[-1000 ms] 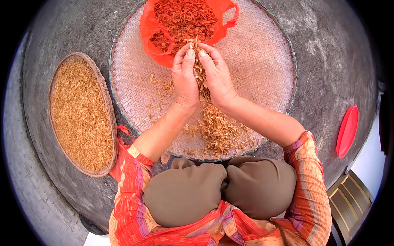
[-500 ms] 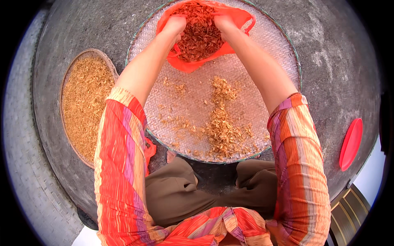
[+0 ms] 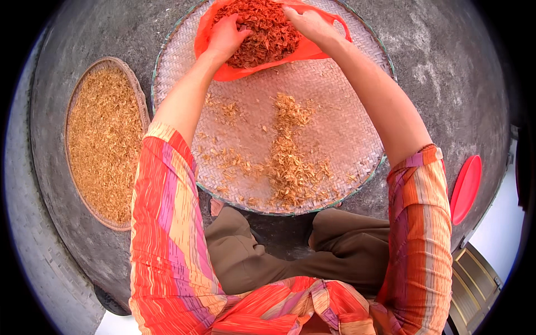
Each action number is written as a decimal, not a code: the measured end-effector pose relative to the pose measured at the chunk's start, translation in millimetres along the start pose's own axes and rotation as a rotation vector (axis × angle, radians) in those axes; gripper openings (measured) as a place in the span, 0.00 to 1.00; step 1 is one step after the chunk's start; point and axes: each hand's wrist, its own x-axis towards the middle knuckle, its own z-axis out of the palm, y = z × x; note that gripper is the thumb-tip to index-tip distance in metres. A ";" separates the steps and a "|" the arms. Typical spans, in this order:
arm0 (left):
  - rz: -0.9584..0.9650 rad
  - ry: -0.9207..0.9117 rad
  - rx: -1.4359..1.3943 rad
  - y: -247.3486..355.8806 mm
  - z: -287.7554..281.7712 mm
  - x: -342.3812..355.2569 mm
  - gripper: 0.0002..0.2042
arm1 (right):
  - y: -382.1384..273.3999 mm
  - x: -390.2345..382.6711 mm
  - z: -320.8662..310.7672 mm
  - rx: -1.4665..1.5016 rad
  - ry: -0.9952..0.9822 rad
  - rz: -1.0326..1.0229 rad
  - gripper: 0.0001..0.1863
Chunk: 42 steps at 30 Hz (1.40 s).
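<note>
Both hands (image 3: pixel 226 34) (image 3: pixel 310 23) outstretched, fingers curled.

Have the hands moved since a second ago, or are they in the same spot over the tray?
Yes. Both the left hand and right hand went from mid-tray to the far rim of the woven tray, now in the orange bag.

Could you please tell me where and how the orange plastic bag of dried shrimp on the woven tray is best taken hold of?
Probably by the loop handle on the orange bag's right rim, coming from above. The bag lies slumped open on the woven tray and heaped with dried shrimp, so squeezing its soft sides would likely spill them. The left hand and right hand already rest at its mouth.
</note>
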 end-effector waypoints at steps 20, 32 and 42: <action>-0.656 -0.345 -0.942 4.4 -42.3 -19.5 0.11 | -44.2 -82.3 -62.5 -0.675 0.627 -1.067 0.17; -0.396 -0.198 -0.595 10.0 -19.7 7.1 0.11 | -4.1 -62.8 -72.9 0.334 -0.047 0.060 0.12; 0.174 -0.330 0.388 -2.7 -89.8 -13.0 0.14 | -28.5 -49.5 -78.1 0.999 -0.102 0.133 0.15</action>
